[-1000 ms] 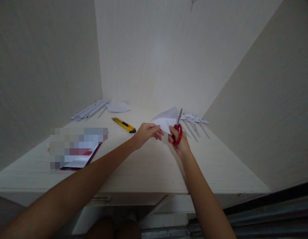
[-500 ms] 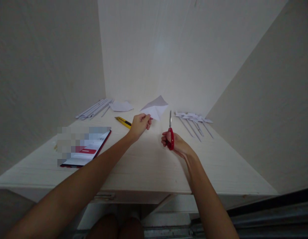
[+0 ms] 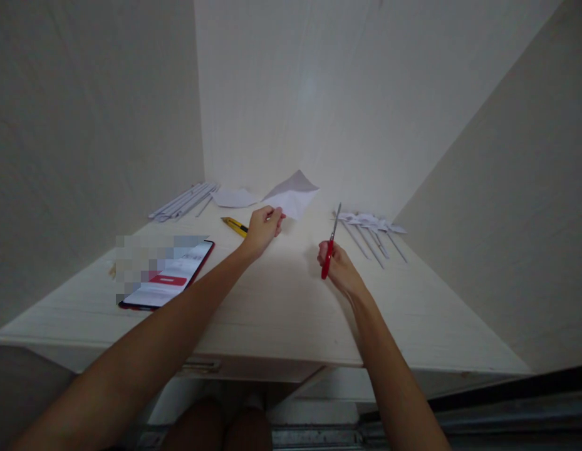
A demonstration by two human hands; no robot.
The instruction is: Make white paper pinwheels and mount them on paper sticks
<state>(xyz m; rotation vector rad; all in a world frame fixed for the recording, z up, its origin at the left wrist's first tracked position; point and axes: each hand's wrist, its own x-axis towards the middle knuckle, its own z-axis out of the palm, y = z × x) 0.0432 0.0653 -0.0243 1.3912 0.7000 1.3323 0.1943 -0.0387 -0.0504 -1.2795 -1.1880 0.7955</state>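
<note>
A creased piece of white paper [image 3: 297,193] is pinched at its near corner between the thumb and fingers of my left hand [image 3: 265,230]. My right hand [image 3: 338,264] is closed around the red handles of a pair of scissors [image 3: 330,247], their blades together and pointing up and away from me. The scissors are apart from the paper, to its right. Just left of my left hand lies a yellow utility knife [image 3: 234,227], its near end hidden behind the hand.
A bundle of rolled white paper sticks [image 3: 185,202] lies at the back left, beside another piece of paper [image 3: 234,198]. Several paper pinwheels [image 3: 373,224] on sticks lie at the right. A phone [image 3: 178,275], partly blurred out, is at the left. Walls enclose the white table [image 3: 272,313].
My right hand has moved slightly right and turned the scissors, so the blades now tilt rightward. The paper stays in my left hand, and the whole view has shifted a little.
</note>
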